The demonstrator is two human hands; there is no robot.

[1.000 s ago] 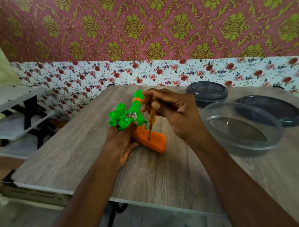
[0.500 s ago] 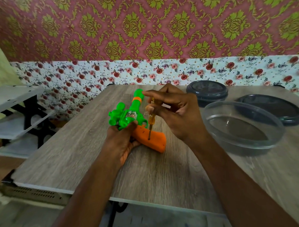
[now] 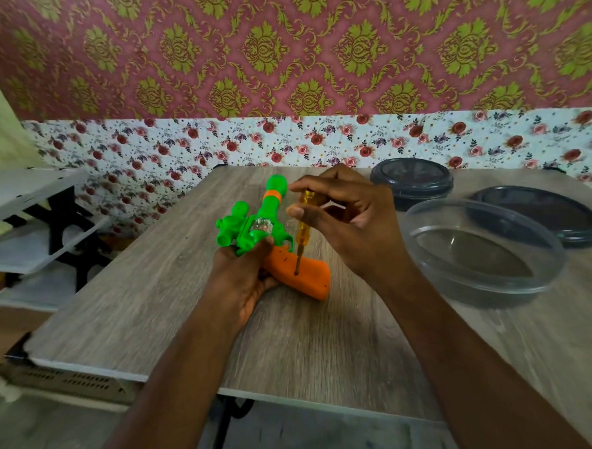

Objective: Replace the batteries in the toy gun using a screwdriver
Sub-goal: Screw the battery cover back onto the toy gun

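Left hand [image 3: 241, 284] clamps the green-and-orange plastic toy gun [image 3: 271, 242] on the wood-grain table [image 3: 155, 298]; at its 2 o'clock, right hand [image 3: 352, 222] pinches an amber-handled screwdriver [image 3: 303, 229], tip seated in the orange grip.

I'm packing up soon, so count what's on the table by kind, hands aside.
Toy gun: 1
Screwdriver: 1
Clear bowl: 1
Dark lids: 2
Total: 5
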